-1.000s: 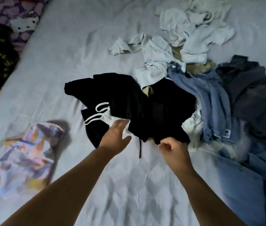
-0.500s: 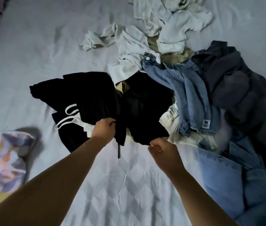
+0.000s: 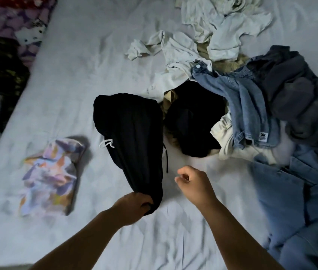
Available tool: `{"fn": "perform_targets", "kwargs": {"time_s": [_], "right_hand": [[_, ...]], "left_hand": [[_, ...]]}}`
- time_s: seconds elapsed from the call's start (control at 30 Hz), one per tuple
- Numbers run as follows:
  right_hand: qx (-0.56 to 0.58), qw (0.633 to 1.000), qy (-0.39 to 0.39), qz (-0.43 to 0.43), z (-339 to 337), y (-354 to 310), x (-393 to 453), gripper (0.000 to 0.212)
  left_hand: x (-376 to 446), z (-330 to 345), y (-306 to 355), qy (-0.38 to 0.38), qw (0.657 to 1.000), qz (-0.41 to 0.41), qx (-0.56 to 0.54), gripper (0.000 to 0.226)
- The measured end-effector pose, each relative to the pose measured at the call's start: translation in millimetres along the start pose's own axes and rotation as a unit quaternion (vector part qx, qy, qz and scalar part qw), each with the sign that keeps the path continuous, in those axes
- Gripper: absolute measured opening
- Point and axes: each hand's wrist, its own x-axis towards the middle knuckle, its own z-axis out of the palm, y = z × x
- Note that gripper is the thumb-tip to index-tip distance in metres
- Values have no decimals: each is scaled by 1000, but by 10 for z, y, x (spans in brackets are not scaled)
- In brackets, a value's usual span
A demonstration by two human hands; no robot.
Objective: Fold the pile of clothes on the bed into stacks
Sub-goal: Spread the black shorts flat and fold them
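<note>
a black garment (image 3: 132, 133) is gripped at its near end by the left hand (image 3: 134, 208), apart from the pile (image 3: 251, 106); the right hand (image 3: 194, 183) is curled, empty. the free corner should be taken and the cloth spread flat on the bed (image 3: 76, 75) before folding.

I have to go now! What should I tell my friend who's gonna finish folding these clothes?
Left hand grips the near end of the black garment, drawn out of the pile. Right hand is a loose fist holding nothing.
One colorful folded piece lies on the bed sheet to the left.
Left to do: fold the black garment, then the white clothes, denim and dark pieces.
</note>
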Motion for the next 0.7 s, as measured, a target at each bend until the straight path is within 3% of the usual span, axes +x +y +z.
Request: {"fn": "perform_targets", "kwargs": {"time_s": [0.1, 0.2, 0.3, 0.37, 0.5, 0.53, 0.63, 0.7], "right_hand": [[-12, 1000, -15, 9, 101, -15, -88, 19], [-23, 999, -26, 9, 168, -29, -85, 17], [-19, 999, -34, 13, 193, -20, -33, 21], [-22, 999, -39, 11, 182, 13, 6, 25], [-25, 999, -40, 24, 118, 148, 93, 24], [-28, 998, -37, 31, 86, 174, 107, 24], [-35, 998, -33, 44, -6, 207, 159, 24], [-35, 998, -32, 37, -41, 160, 193, 26]], "left_hand": [[-24, 70, -126, 37, 999, -32, -24, 35], [101, -22, -211, 163, 983, -40, -76, 45], [351, -268, -212, 328, 938, -51, -99, 62], [564, -496, -126, 397, 906, -80, -125, 79], [1085, -888, 48, 395, 897, -172, -98, 103], [1186, -938, 57, 376, 902, -196, -86, 95], [1337, -982, -7, 358, 907, -198, -104, 35], [1273, -931, -86, 364, 910, -146, -136, 22]]}}
